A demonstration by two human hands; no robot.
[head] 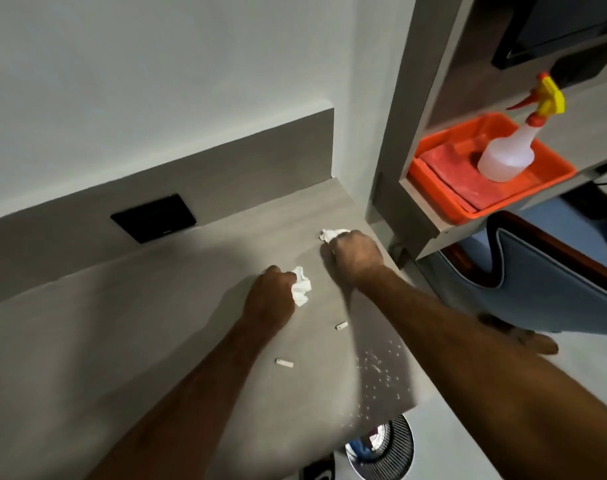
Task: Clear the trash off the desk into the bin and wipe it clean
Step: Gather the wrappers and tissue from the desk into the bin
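Both hands are down on the grey surface [156, 341] near the middle of the frame, each closed on a crumpled white wad. The left hand [270, 299] has its grip curled round a paper wad [301, 285] that bulges out past the knuckles; the right hand [355, 254], a little higher and to the right, is fisted over a second wad [331, 234], only a corner of which shows.

Still loose on the surface are two small white stubs — one [341, 326] below the right wrist, the other [284, 363] lower and further left — and a scatter of white crumbs [378, 368] close to the edge at lower right. The wire bin [388, 441] sits on the floor just under that corner, at the bottom of the frame.

The risks, as I judge them: the left wad is only partly enclosed and could slip out on the way to the bin. A forearm dragged back across the surface could brush the crumbs over the edge, beside the bin rather than into it. With both grips full, the stubs need a second pass — easy to overlook. The spray bottle [506, 154] and cloth [457, 174] wait in the orange tray [433, 199] at upper right; wiping before the crumbs go would smear them.
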